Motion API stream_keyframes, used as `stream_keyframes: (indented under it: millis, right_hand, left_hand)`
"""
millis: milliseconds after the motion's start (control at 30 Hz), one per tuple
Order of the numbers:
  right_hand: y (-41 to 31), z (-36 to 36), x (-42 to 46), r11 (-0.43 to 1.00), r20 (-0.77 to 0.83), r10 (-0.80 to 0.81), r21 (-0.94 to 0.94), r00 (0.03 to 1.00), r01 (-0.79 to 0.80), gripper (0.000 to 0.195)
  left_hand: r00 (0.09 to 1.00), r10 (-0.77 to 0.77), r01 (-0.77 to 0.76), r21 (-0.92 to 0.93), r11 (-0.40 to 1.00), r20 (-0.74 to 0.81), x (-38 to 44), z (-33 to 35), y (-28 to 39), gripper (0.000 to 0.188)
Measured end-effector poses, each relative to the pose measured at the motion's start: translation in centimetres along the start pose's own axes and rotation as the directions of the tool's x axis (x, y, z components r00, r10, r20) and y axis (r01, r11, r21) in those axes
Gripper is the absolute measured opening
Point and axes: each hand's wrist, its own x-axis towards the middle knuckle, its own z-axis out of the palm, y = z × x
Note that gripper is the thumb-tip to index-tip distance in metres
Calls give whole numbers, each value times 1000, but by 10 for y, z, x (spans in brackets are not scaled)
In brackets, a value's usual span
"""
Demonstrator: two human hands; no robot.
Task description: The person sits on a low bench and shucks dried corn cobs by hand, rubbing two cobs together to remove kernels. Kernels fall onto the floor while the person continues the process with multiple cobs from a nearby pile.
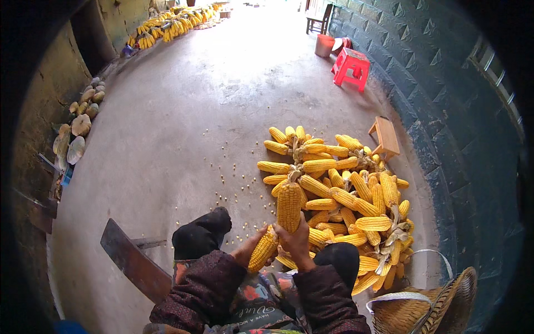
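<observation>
Above my lap, my left hand (247, 249) grips a yellow ear of corn (263, 252) that slants across the palm. My right hand (295, 244) is wrapped around the lower end of a second, darker yellow ear of corn (289, 204), which points away from me. The two ears come close together where my hands meet; whether they touch is hard to tell. Just beyond and to the right lies a large heap of husked corn ears (333, 204), some tied in bunches by their dry husks (396, 234). My fingers partly hide both held ears.
Loose kernels (234, 165) dot the concrete floor (158, 137). A woven basket (400, 309) with white straps stands at my right. Nearby are a small wooden stool (386, 135), a red plastic stool (352, 67) and a dark wooden bench (133, 259). Pumpkins (81, 125) line the left wall.
</observation>
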Motion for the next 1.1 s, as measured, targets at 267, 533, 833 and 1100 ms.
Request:
stream_keyframes:
  millis: [267,533,833,1100]
  right_hand:
    - [-12,-11,-15,978,385,58,162,921,-129,63]
    - [-23,19,-22,995,-70,-76,-62,995,72,46]
    - [-21,-5,3,727,117,318,607,941,-321,34]
    - [-9,25,-17,997,79,-17,79,997,10,47]
  left_hand:
    - [996,-84,84,-50,995,0,-8,-9,1,71]
    - [990,-111,126,-173,977,92,-1,-14,-11,78]
    - [993,60,-58,23,998,-103,6,2,2,80]
    - [874,371,-269,324,907,-314,14,-1,-4,59]
